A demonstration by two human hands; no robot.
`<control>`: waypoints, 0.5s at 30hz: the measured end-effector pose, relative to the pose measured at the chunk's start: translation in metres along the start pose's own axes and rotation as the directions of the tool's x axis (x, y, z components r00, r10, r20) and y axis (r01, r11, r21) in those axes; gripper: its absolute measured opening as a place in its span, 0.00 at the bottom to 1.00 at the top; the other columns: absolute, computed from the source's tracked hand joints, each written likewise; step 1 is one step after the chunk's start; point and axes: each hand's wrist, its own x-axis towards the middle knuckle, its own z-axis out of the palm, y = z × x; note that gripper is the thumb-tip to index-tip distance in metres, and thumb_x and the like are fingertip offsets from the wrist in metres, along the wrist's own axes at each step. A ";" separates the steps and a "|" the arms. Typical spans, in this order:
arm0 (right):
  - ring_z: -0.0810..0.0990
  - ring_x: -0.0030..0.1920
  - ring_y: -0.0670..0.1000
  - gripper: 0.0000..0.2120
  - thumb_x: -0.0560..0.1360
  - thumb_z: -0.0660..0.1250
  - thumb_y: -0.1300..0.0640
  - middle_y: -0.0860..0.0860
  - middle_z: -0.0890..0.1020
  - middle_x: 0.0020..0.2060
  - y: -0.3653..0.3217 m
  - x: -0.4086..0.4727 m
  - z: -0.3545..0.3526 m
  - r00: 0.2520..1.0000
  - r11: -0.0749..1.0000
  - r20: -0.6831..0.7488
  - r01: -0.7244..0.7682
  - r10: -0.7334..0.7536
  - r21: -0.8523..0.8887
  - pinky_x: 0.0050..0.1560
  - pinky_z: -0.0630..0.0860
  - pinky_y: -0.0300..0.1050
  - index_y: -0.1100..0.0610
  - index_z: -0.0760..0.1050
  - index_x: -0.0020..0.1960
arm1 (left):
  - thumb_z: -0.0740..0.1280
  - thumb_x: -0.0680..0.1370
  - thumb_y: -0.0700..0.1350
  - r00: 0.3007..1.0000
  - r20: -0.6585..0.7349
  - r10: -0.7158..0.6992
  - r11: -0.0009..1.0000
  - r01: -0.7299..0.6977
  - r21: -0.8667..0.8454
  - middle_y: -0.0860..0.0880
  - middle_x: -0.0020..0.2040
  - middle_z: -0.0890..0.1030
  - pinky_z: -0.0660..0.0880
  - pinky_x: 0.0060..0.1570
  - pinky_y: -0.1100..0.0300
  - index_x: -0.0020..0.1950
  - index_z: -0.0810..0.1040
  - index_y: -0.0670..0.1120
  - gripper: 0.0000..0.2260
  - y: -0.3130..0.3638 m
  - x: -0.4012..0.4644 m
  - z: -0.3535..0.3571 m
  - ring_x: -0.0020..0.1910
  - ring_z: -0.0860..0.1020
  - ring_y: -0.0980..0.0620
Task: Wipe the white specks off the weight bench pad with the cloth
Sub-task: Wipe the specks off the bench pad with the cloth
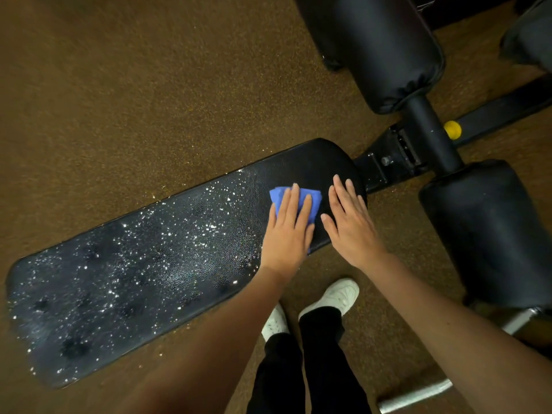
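The black bench pad (143, 282) lies across the brown floor (119, 85), white specks (185, 228) covering its left part. My left hand (288, 231) presses the blue cloth (298, 201) flat near the right end; my right hand (351, 222) rests beside it, fingers straight.

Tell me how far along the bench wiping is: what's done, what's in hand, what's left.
Done: the end of the bench pad near the frame looks free of specks. In hand: the left hand presses the blue cloth flat at the edge of that cleaned patch, while the right hand rests flat on the pad. Left: white specks cover most of the pad's length, out to its far end.
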 end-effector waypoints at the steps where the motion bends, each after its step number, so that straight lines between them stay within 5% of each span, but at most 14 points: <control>1: 0.36 0.74 0.49 0.28 0.81 0.51 0.50 0.51 0.42 0.76 0.000 0.000 -0.001 1.000 1.000 0.003 0.007 -0.007 -0.005 0.71 0.39 0.47 0.60 0.46 0.76 | 0.52 0.79 0.50 0.998 0.012 0.056 0.998 -0.056 0.028 0.39 0.74 0.61 0.63 0.66 0.44 0.73 0.61 0.43 0.23 0.000 -0.011 0.002 0.73 0.59 0.42; 5: 0.39 0.75 0.51 0.28 0.81 0.51 0.50 0.52 0.42 0.76 0.001 -0.002 -0.006 1.000 0.999 0.024 0.017 -0.016 -0.033 0.72 0.41 0.46 0.60 0.47 0.76 | 0.51 0.80 0.50 0.976 0.032 0.215 0.969 -0.217 0.118 0.41 0.73 0.62 0.65 0.67 0.48 0.72 0.63 0.43 0.23 -0.016 -0.029 0.002 0.72 0.61 0.45; 11: 0.40 0.75 0.51 0.27 0.82 0.50 0.51 0.53 0.43 0.76 0.000 0.000 -0.009 1.000 1.000 0.012 -0.014 0.014 -0.003 0.74 0.45 0.49 0.62 0.48 0.76 | 0.49 0.79 0.49 0.988 -0.030 -0.154 0.988 0.153 -0.032 0.40 0.73 0.61 0.61 0.67 0.45 0.72 0.63 0.42 0.23 0.016 -0.007 0.005 0.73 0.60 0.42; 15: 0.38 0.75 0.49 0.27 0.82 0.49 0.50 0.52 0.41 0.76 0.002 0.002 -0.002 1.000 1.000 0.010 -0.011 0.011 0.020 0.74 0.42 0.47 0.60 0.46 0.76 | 0.49 0.79 0.50 0.991 -0.042 -0.126 0.991 0.127 0.034 0.40 0.74 0.61 0.63 0.67 0.46 0.73 0.60 0.42 0.24 0.033 -0.026 0.018 0.73 0.59 0.43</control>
